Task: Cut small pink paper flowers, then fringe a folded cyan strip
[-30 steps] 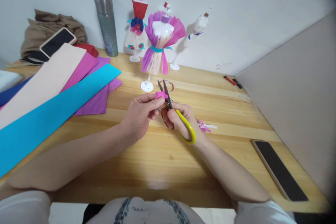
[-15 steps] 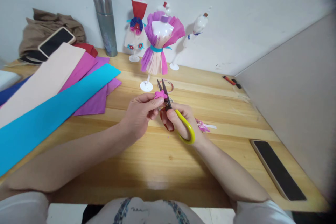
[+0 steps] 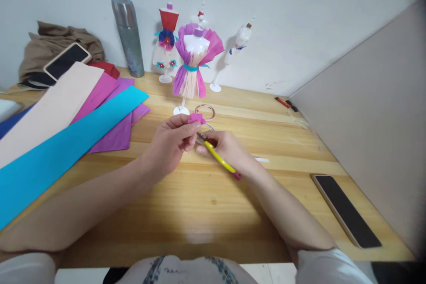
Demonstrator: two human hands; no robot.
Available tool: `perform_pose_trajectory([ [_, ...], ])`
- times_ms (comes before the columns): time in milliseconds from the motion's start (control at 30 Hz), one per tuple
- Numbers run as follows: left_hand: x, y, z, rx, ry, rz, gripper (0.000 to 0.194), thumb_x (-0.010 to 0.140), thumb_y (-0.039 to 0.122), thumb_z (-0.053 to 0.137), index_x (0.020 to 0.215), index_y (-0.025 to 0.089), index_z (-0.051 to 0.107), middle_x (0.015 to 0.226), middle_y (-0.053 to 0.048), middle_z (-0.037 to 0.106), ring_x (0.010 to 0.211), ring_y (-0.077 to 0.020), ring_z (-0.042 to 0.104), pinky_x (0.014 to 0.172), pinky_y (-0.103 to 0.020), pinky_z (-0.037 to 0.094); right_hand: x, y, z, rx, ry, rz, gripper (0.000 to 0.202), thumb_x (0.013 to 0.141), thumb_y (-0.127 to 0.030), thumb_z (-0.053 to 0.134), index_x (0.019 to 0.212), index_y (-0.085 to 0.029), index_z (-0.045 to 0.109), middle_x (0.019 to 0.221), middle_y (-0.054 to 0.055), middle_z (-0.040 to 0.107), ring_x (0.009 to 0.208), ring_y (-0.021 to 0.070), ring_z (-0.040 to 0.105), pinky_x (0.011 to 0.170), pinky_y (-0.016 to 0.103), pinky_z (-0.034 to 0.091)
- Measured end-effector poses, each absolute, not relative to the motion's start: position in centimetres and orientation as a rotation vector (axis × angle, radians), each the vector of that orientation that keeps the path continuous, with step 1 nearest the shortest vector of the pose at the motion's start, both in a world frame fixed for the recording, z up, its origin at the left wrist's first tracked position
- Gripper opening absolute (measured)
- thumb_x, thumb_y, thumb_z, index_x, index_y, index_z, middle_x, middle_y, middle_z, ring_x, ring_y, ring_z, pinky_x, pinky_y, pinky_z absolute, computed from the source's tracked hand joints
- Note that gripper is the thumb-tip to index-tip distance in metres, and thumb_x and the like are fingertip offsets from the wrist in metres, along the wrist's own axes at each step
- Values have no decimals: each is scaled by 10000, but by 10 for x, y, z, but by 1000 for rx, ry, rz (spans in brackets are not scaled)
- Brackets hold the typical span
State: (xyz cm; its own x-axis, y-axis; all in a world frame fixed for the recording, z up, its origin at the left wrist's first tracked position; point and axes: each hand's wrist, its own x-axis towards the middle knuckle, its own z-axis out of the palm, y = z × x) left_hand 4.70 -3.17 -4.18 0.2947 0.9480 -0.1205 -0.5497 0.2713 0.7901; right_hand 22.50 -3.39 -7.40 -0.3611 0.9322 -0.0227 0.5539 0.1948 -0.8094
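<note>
Between the thumb and fingers of my left hand (image 3: 168, 142) is pinched a small pink paper flower (image 3: 197, 118) with a notched edge. My right hand (image 3: 231, 147) is closed around scissors (image 3: 219, 157) with a yellow handle loop; their dark blades point at the left fingertips and are partly hidden. Rolls of tape (image 3: 207, 107) lie just beyond the hands. Behind them stands a small white mannequin (image 3: 195, 45) dressed in purple, pink and peach paper with a teal belt. A pink scrap (image 3: 237, 176) shows below my right wrist.
Long crepe paper sheets, a teal one (image 3: 66, 151) on top, cover the left side. A steel flask (image 3: 129, 40) and other small mannequins (image 3: 167, 42) stand along the wall. A phone (image 3: 348, 211) lies at the right; another phone (image 3: 67, 61) leans on brown cloth (image 3: 66, 35).
The scissors have dropped away from the flower and turned, blades lower and less visible. My right hand has rolled over. My left hand still holds the flower. The view has shifted slightly.
</note>
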Motion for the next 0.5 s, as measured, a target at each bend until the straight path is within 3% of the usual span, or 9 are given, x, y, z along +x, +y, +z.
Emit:
perform_pose_trajectory([
  [67, 47, -33, -39, 723, 660, 1118, 171, 621, 181, 849, 602, 160, 680, 514, 30, 552, 468, -57, 463, 434, -176, 307, 221, -35, -74, -1576, -2270, 910, 156, 815, -293, 775, 918, -182, 735, 696, 1, 610, 620, 150, 501, 612, 287, 310],
  [167, 47, -35, -37, 758, 692, 1106, 153, 625, 188, 849, 611, 160, 699, 483, 26, 542, 457, -59, 444, 432, -181, 306, 210, -46, -75, -1517, -2538, 867, 218, 800, -206, 752, 1017, -192, 734, 930, 67, 726, 754, 189, 612, 639, 284, 357],
  [367, 48, -37, -42, 861, 746, 1119, 140, 640, 198, 859, 611, 168, 726, 473, 35, 529, 450, -47, 422, 444, -187, 315, 199, -64, -73, -1323, -2837, 752, 476, 827, -159, 683, 1301, -189, 662, 1209, 150, 699, 1012, 279, 664, 703, 317, 450],
  [500, 46, -35, -44, 936, 755, 1037, 143, 662, 203, 834, 603, 175, 707, 478, 45, 528, 428, -46, 416, 431, -192, 320, 205, -65, -65, -1217, -2869, 789, 575, 846, -153, 685, 1417, -180, 620, 1191, 162, 710, 1059, 294, 668, 782, 346, 509],
])
